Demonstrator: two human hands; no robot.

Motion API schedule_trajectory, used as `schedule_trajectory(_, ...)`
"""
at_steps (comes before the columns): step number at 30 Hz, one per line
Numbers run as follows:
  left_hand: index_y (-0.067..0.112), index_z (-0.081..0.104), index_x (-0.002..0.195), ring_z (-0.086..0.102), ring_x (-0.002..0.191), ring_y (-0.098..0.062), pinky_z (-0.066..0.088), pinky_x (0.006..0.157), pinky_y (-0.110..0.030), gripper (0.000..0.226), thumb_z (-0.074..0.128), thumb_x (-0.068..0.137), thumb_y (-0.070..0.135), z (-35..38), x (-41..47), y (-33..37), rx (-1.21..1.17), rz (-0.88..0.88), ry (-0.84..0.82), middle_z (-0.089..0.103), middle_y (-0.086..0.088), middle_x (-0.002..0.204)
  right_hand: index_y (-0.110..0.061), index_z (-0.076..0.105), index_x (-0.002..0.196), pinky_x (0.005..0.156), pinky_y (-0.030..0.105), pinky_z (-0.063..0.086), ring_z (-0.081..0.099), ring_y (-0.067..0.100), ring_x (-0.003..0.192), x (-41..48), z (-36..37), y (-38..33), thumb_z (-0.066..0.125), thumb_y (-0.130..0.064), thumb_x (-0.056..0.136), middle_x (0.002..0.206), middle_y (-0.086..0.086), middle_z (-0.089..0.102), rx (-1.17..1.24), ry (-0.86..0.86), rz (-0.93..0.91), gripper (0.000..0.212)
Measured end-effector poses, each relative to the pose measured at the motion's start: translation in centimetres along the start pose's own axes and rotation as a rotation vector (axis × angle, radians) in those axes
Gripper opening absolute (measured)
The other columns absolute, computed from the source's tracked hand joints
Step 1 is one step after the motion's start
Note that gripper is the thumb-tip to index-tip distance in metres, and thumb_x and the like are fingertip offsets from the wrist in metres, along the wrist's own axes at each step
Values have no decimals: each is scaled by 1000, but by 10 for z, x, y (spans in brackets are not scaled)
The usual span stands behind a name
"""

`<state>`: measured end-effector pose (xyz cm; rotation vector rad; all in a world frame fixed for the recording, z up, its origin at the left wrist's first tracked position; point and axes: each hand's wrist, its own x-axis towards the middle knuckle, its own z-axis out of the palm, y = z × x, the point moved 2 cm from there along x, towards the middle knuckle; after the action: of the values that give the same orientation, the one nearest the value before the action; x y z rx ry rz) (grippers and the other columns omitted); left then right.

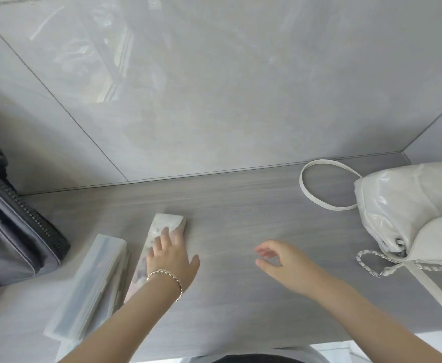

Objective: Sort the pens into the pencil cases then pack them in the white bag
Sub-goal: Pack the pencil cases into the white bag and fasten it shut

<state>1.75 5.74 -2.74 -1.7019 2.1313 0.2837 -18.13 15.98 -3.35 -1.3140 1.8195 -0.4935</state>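
Observation:
A pale patterned pencil case (pixel 167 224) with a snap flap lies on the grey table (pixel 240 218), pointing away from me. My left hand (pixel 171 258), a gold bracelet on its wrist, rests flat on it with straight fingers. To its left lie translucent plastic pencil cases (pixel 91 281), stacked and closed. My right hand (pixel 282 260) hovers over the bare table middle, fingers loosely spread, holding nothing. The white glossy bag (pixel 408 205) with a strap loop and a chain lies at the right edge. No loose pens are visible.
A dark grey zipped bag (pixel 13 231) stands at the left edge of the table. A tiled wall (pixel 214 87) rises right behind the table. The table's front edge runs near my body at the bottom.

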Motion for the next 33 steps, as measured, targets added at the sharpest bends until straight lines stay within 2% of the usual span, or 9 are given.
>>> schedule_trajectory(4, 20, 43, 129, 52, 116, -21, 42, 94, -31, 44, 34, 93, 44, -27, 0, 50, -87, 242, -113, 55, 1, 127, -20, 57, 115, 88, 14, 36, 50, 0, 99, -17, -27, 16, 54, -27, 90, 117, -7, 60, -88, 31, 9, 26)
schedule_trajectory(9, 21, 43, 128, 54, 115, -21, 41, 92, -30, 43, 34, 93, 44, -45, -13, 136, -28, 450, -85, 58, 2, 123, -20, 60, 115, 89, 19, 36, 52, 7, 101, -64, -113, 59, 58, -22, 88, 118, -6, 57, -308, 218, 61, 27)
schedule_trajectory(12, 21, 43, 128, 54, 115, -21, 41, 92, -31, 43, 33, 94, 44, -53, -25, 178, 6, 535, -55, 57, 3, 124, -18, 58, 118, 93, 26, 36, 47, 16, 115, -89, -167, 89, 63, -17, 84, 120, -1, 50, -435, 375, 117, 34)
schedule_trajectory(15, 21, 42, 129, 54, 116, -21, 41, 92, -31, 43, 32, 94, 44, -52, -33, 197, 25, 573, -63, 56, 3, 125, -22, 45, 129, 99, 29, 33, 37, 19, 124, -93, -199, 115, 65, -25, 82, 130, 0, 40, -738, 306, 256, 51)
schedule_trajectory(17, 22, 41, 130, 53, 117, -21, 39, 93, -31, 43, 31, 94, 43, -50, -41, 206, 43, 590, -65, 55, 3, 126, -23, 41, 128, 97, 29, 34, 37, 20, 122, -94, -213, 129, 64, -28, 82, 129, 0, 40, -889, 271, 335, 52)
schedule_trajectory(23, 25, 45, 127, 54, 116, -17, 41, 96, -28, 40, 35, 93, 45, -43, -48, 195, -54, 576, -112, 57, 7, 124, -19, 49, 118, 91, 30, 32, 40, 18, 120, -76, -226, 150, 66, -19, 77, 125, -6, 51, -914, 142, 333, 45)
schedule_trajectory(26, 27, 51, 119, 58, 108, -15, 44, 92, -27, 34, 38, 92, 43, -44, -51, 184, -180, 558, -123, 62, 10, 113, -17, 54, 107, 79, 31, 36, 49, 19, 110, -74, -229, 139, 68, -19, 75, 110, -4, 56, -956, 47, 268, 35)
schedule_trajectory(29, 27, 57, 108, 61, 97, -13, 48, 87, -26, 26, 43, 90, 39, -55, -54, 174, -359, 533, -50, 62, 15, 93, -19, 55, 105, 72, 31, 36, 52, 16, 103, -74, -220, 103, 66, -26, 77, 90, -10, 47, -943, 1, 136, 31)
schedule_trajectory(33, 28, 60, 99, 59, 80, -5, 46, 74, -20, 16, 52, 87, 37, -81, -65, 164, -595, 597, 132, 57, 19, 81, -23, 51, 107, 58, 23, 28, 47, 12, 90, -76, -195, 24, 64, -34, 80, 92, -9, 52, -866, 6, -39, 32)
